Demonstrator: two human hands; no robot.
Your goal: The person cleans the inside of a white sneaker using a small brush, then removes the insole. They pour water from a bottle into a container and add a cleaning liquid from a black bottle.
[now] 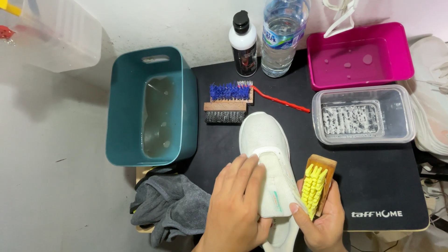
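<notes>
A white shoe [264,135] lies toe-away on a black mat [382,177]. My left hand [235,205] grips the shoe's side near the opening, fingers laid over its edge. My right hand [322,219] holds a wooden brush with yellow bristles [316,184], bristles turned toward the shoe's right side and close to it. The heel end of the shoe is hidden between my hands.
A teal tub of murky water [126,107] stands left, a grey cloth [170,205] below it. Behind the shoe lie wooden brushes with blue and dark bristles [227,103], a red-handled brush [280,99], a black-and-white bottle [243,44], a water bottle [282,37]. Pink tray [359,35] and clear container [364,140] sit right.
</notes>
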